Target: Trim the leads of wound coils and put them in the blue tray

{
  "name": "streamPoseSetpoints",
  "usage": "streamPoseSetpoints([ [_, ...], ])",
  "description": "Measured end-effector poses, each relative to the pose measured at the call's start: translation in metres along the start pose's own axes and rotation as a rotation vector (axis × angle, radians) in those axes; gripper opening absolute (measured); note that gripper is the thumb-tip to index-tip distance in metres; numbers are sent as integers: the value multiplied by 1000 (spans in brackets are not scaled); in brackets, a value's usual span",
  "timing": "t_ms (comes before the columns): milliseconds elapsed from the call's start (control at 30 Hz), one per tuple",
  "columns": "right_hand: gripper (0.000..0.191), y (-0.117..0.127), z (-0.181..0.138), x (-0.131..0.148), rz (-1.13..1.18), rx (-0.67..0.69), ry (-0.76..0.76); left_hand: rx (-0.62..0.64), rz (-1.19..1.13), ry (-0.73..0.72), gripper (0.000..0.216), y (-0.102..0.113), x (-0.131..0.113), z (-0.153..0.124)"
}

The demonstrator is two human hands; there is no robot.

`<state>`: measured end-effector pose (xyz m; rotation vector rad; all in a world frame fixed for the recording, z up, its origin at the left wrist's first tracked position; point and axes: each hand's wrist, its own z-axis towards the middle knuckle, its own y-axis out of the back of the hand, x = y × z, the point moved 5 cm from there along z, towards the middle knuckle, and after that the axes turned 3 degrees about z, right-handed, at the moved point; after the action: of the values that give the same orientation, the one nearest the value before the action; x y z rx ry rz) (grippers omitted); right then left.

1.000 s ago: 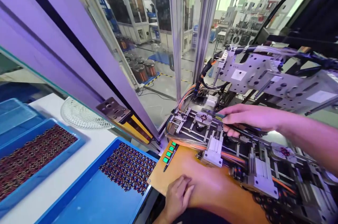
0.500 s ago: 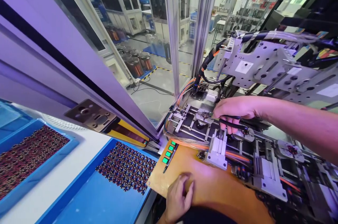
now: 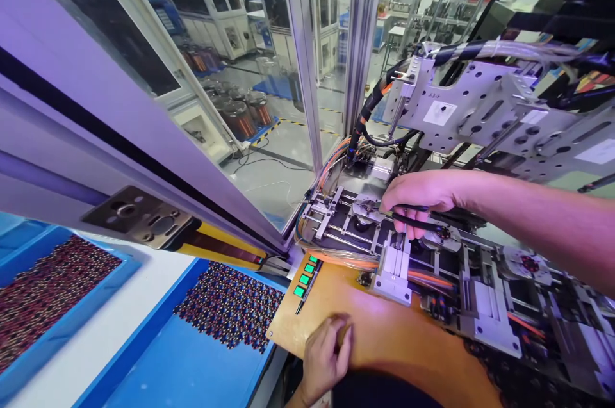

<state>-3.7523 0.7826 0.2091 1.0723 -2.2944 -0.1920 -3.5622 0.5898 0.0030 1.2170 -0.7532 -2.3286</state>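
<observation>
My right hand (image 3: 414,198) reaches over the metal fixture from the right. Its fingers are closed around pliers (image 3: 423,222) with two black handles. The jaws point left at a round metal holder (image 3: 368,206) on the fixture rails; my fingers partly cover them, and I cannot tell whether they touch the holder. My left hand (image 3: 325,351) rests on the front edge of the orange-brown board (image 3: 379,325), fingers loosely curled, thumb apart, nothing seen in it. Left of the fixture, green-lit buttons (image 3: 304,280) sit on the board beside a dark pen-like stick (image 3: 307,293).
A blue tray (image 3: 192,357) with many small dark-red parts stands left of the board, and another blue tray (image 3: 62,318) lies farther left. A metal frame post (image 3: 144,158) slants between me and the room. A drilled plate (image 3: 461,107) with cables overhangs my right arm.
The view has shifted slightly, so the scene sits a little differently in the picture. My right hand keeps the pliers at the same holder, and my left hand stays on the board.
</observation>
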Motion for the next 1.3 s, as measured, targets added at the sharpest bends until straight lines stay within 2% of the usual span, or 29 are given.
streamPoseSetpoints([
  [133, 25, 0, -19, 4, 37, -4, 138, -3, 0, 5, 18, 1, 0, 1],
  [267, 22, 10, -55, -9, 89, 100, 262, -6, 8, 23, 13, 1, -2, 2],
  [367, 27, 23, -72, -41, 59, 108, 205, -3, 15, 31, 11, 1, -3, 3],
  [533, 27, 33, -80, -96, 107, 37, 121, 30, 24, 34, 7, 0, -6, 4],
  [700, 18, 31, -80, -126, 120, 1, 47, 62, 29, 5, 6, -3, -8, 6],
  [967, 19, 30, -74, -138, 59, 7, 7, 73, 53, -16, 5, -2, -12, 9],
  [1300, 21, 31, -65, -139, 36, -1, -40, 81, 49, -18, 5, -3, -11, 8],
])
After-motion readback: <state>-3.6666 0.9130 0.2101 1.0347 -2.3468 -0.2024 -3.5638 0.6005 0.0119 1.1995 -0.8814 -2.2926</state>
